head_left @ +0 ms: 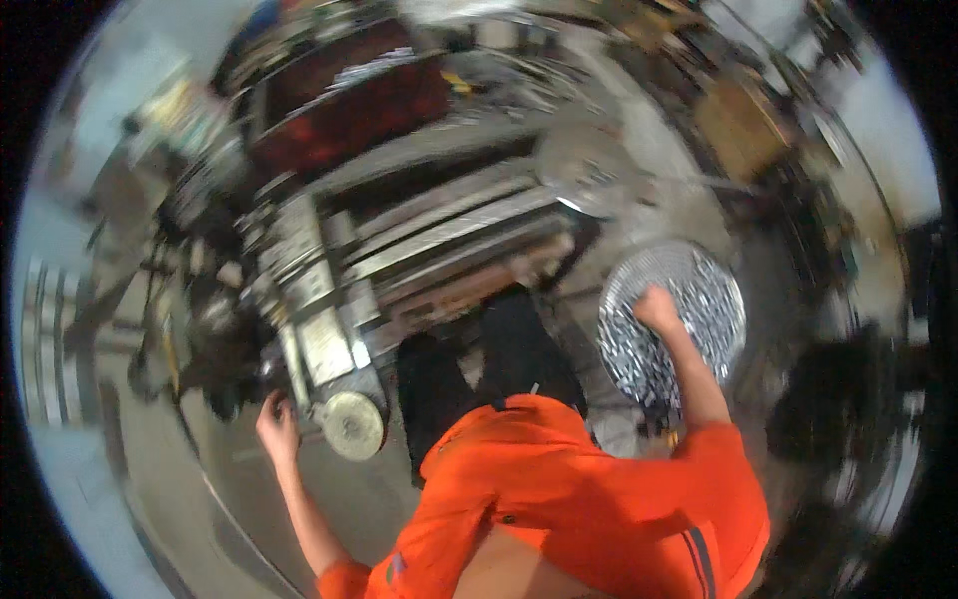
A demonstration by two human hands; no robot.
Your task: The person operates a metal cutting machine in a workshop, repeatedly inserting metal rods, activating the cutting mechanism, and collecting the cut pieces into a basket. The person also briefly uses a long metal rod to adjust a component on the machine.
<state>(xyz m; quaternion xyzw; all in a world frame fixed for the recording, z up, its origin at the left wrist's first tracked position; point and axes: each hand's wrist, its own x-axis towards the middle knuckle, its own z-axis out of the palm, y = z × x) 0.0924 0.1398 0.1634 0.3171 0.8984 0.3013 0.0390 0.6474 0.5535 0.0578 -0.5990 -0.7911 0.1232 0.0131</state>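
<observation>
My right hand (656, 307) is closed in a loose fist over a round, shallow basket (740, 314) on my right. Small shiny metal pieces (714, 299) fill the basket; whether any are between my fingers is hidden. On the left, my left hand (277, 427) is held out with its fingers curved and apart, and nothing shows in it. Beside it is a round, pale handwheel (353, 425) at the near end of a metal machine (324, 344). The hand looks apart from the wheel, though blur softens its outline.
A dark red metal bin (349, 115) with shiny pieces stands beyond the machine's long rails (459, 235). Near their right end is a grey disc (587, 170). A brown box (740, 130) sits at the far right. Cluttered metal parts line the left side.
</observation>
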